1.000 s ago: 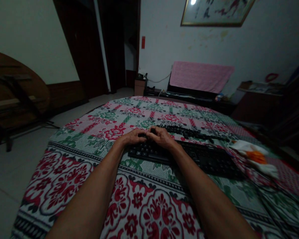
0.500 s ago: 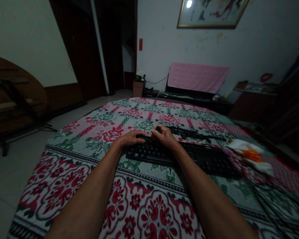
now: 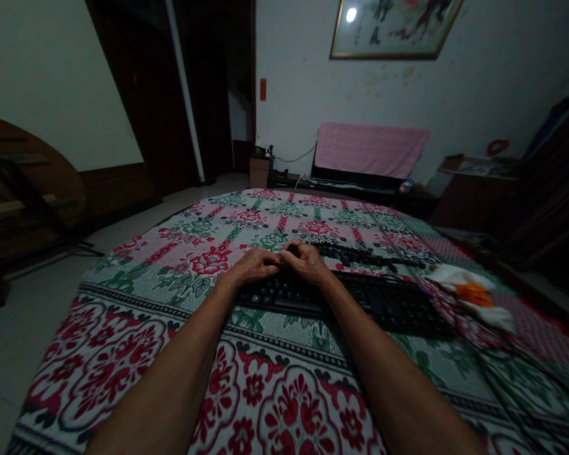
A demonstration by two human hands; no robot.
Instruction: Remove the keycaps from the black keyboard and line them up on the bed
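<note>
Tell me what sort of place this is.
Probably a room in someone's home: a red, green and white flowered fabric cover spreads out in front, a gold-framed rectangular picture hangs on the pale wall, and a pink cloth is draped below it.

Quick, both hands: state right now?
Left hand: fingers bent at the keyboard; grip can't be told.
Right hand: fingers curled by the left's; any hold can't be told.

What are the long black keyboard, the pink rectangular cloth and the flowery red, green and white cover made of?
The long black keyboard looks like hard, dull plastic: rigid body, separate keys. The pink rectangular cloth is probably matte towelling, as it hangs softly. The flowery red, green and white cover seems matte woven fabric, from its textured pattern; fibre unclear.
</note>
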